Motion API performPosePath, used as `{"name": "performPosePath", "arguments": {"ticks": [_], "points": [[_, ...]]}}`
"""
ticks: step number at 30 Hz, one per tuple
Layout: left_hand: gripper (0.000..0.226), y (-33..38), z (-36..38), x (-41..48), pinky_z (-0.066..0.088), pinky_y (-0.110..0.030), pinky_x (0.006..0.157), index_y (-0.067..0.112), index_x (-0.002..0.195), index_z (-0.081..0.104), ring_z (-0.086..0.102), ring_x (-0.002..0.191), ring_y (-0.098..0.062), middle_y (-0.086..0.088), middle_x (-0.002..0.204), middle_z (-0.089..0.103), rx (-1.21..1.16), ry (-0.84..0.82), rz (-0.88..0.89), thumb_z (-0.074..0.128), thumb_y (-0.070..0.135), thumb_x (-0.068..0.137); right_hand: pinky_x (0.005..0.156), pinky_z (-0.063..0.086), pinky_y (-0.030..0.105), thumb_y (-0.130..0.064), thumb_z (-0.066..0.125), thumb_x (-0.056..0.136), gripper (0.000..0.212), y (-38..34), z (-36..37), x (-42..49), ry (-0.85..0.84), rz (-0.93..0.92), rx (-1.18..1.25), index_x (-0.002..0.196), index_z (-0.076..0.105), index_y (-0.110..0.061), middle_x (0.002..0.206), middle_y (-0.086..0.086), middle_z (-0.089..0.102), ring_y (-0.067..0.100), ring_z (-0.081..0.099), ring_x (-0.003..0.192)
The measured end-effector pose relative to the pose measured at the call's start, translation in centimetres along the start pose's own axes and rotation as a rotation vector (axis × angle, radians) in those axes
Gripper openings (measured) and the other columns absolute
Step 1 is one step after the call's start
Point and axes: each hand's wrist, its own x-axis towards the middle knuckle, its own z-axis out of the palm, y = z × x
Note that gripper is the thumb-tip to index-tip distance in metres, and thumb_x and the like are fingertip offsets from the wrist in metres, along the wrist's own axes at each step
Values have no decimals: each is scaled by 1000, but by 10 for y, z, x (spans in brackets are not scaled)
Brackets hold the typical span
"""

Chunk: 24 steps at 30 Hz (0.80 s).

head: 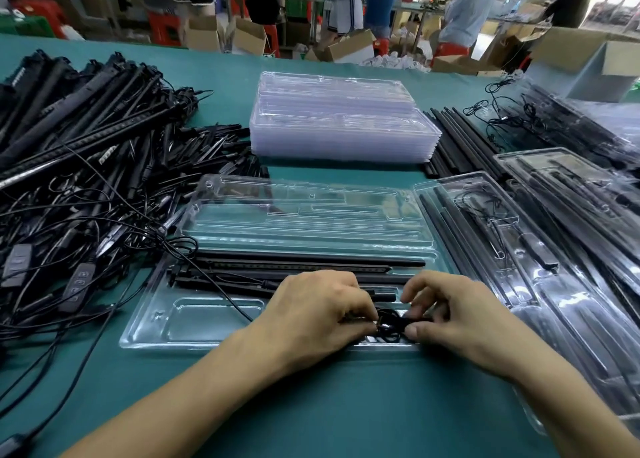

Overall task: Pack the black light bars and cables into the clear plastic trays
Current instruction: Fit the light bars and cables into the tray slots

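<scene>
An open clear plastic tray (194, 322) lies in front of me on the green table, its lid (304, 215) folded back. Black light bars (304, 267) lie in its long upper slots. A small coil of black cable (389, 322) sits over the tray's lower right compartment. My left hand (311, 312) pinches the coil from the left. My right hand (450, 315) pinches it from the right. A loose cable (221, 291) runs from the tray toward the pile on the left.
A big tangle of black bars and cables (86, 167) fills the left side. A stack of empty clear trays (339, 128) stands behind. Loose black bars (457, 142) and filled trays (536, 250) lie on the right. People and cardboard boxes are far behind.
</scene>
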Motion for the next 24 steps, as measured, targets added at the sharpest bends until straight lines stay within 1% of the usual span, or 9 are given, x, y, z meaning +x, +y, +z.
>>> {"name": "performPosePath", "arguments": {"ticks": [3,4,6,8,13,15,18,20,24], "points": [[14,-1,-2,2,50,-34,67,31,89,74,51,70,-4,13,77,60,-41,-21,-16,73,44,84,57,40,13,-15,79,75,27,-9,1,1,-33,-5,-205,88,66,-35,79,-13,68,-2,54,61],[14,-1,-2,3,49,-34,68,29,87,73,48,69,-4,14,74,58,-44,-24,-21,74,43,84,62,42,16,-17,75,77,28,-12,5,0,-13,-24,-305,93,63,-37,80,-15,67,-2,55,69],[17,-1,0,4,49,-32,69,28,86,73,48,71,-5,15,74,55,-27,-22,-33,73,45,84,74,49,32,-20,68,81,34,-16,14,-5,58,-71,-458,102,51,-40,85,-15,64,7,56,83],[21,-1,3,3,48,-31,71,29,87,72,51,75,-7,15,77,54,9,-12,-45,69,49,85,77,49,38,-22,63,85,34,-18,18,-13,97,-104,-493,108,45,-39,89,-11,64,16,57,91],[17,-6,-3,0,50,-35,74,27,83,74,55,79,-7,11,83,59,-55,95,-25,72,44,84,81,46,32,-30,53,95,27,-20,16,-22,73,-136,-587,117,61,-41,98,-8,66,15,58,96],[24,-15,-11,-2,48,-35,79,32,85,74,50,84,-5,15,86,61,48,111,-32,67,55,83,81,45,29,-30,51,97,28,-21,17,-22,68,-140,-586,119,64,-40,99,-8,66,15,59,97],[43,-32,-23,-10,43,-34,89,40,95,74,49,93,-4,20,95,58,120,51,-72,52,72,77,86,47,33,-27,44,97,31,-25,20,-20,23,-97,-628,121,63,-33,103,-7,63,19,59,101],[37,-41,-25,-18,43,-32,90,41,96,76,51,96,-2,21,97,58,20,37,-99,59,69,79,86,49,36,-31,37,95,32,-30,23,-22,-10,-71,-651,112,64,-25,101,-6,60,21,60,101],[11,-46,-22,-19,49,-29,82,35,83,79,58,91,-2,18,87,64,-142,85,-132,76,45,81,67,44,38,-60,31,94,52,-44,30,-22,53,-23,-639,69,48,-17,74,-5,46,23,55,78]]}}
